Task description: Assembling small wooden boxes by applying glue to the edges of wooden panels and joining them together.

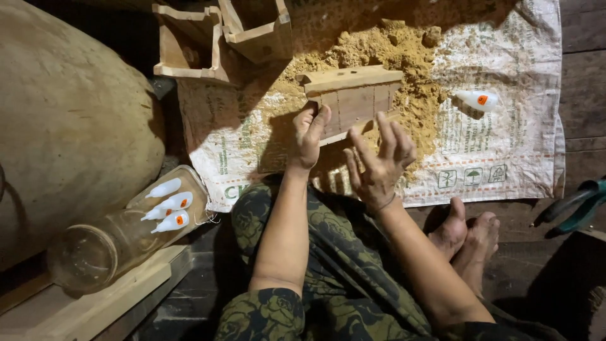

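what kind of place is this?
Likely a small home woodcraft spot on a plank floor: both hands, left hand and right hand, hold a small wooden box over a sawdust pile on a woven sack, glue bottles nearby.

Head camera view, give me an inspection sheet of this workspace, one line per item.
Surface: printed woven sack spread on dark planks, sawdust pile on it.
Job's things: small wooden box lying in the sawdust.
Clutter: small white bottle on the sack; jar lying with similar bottles on it; two more wooden boxes.
Grippers: left hand grips the box; right hand open beside it.
Cables: nothing seen.
Surroundings: big tan sack, pliers.
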